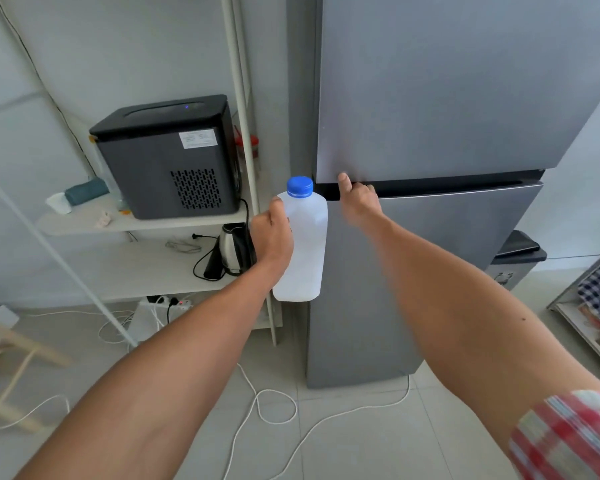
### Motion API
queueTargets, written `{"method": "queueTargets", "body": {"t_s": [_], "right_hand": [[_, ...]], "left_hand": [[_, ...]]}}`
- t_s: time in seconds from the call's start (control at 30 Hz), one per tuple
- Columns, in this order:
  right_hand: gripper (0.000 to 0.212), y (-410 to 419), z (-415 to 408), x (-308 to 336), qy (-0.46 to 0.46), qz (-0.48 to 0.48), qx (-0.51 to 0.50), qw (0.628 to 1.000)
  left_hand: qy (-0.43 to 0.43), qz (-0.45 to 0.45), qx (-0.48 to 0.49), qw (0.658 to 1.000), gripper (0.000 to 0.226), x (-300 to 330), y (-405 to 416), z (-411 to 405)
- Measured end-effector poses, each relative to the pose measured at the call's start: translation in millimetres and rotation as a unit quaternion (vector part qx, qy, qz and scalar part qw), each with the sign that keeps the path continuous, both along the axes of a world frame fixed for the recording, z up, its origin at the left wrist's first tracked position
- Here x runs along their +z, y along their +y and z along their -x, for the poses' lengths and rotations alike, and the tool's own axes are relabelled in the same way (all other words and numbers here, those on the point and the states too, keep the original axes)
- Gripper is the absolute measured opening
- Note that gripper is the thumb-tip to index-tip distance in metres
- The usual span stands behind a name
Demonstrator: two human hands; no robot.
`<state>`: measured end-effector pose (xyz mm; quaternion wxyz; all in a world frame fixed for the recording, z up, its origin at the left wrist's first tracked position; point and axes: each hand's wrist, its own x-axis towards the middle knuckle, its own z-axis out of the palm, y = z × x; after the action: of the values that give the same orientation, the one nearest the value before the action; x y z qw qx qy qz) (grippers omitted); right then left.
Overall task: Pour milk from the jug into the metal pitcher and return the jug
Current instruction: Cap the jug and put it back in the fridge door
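Left hand [272,233] is wrapped around the handle side of a translucent white plastic milk jug [303,247] with a blue screw cap [299,186], holding it upright in the air just left of the tall grey two-door fridge [447,98]. Right hand [358,201] has its fingers curled into the dark handle gap [430,186] between the doors, thumb up on the upper door. Black boxy countertop appliance [167,157] sits on the white shelf [84,221] further left.

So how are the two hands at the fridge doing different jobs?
The left hand grips the capped milk jug upright beside the fridge. The right hand holds nothing loose, and its fingers hook into the dark door gap. Both reach forward at similar height.
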<state>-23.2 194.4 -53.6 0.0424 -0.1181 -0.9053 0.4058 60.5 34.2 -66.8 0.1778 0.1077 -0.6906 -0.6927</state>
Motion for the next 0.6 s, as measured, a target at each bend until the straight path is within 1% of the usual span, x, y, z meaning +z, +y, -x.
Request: {"method": "queueTargets", "body": {"t_s": [0.1, 0.23, 0.33, 0.4, 0.5, 0.6], "right_hand": [[0.073, -3.1, -0.5, -0.7, 0.012, -0.003, -0.022, 1.0], [0.08, -7.8, -8.5, -4.8, 0.006, -0.018, -0.08, 0.997], [0.083, -10.1, -20.9, -5.4, 0.014, -0.036, -0.102, 0.994], [0.086, -13.2, -31.0, -3.6, 0.02, -0.032, -0.115, 0.993], [0.098, -25.1, -54.0, -3.4, 0.021, -0.04, -0.158, 0.986], [0.11, -34.3, -82.9, -8.5, 0.034, -0.087, -0.211, 0.973]], "left_hand": [[-0.009, 0.002, -0.007, 1.0, 0.049, -2.0, -2.8, -0.3], [-0.018, 0.004, -0.016, 1.0, 0.048, -5.3, -10.8, -0.2], [-0.021, -0.004, -0.031, 0.999, 0.046, -6.7, -16.1, -1.1], [-0.02, -0.001, -0.044, 0.999, 0.049, -7.0, -20.3, -2.2], [-0.033, 0.009, -0.054, 0.998, 0.049, -7.9, -28.8, -5.3], [-0.037, 0.003, -0.066, 0.997, 0.046, -13.4, -36.6, -7.7]]}}
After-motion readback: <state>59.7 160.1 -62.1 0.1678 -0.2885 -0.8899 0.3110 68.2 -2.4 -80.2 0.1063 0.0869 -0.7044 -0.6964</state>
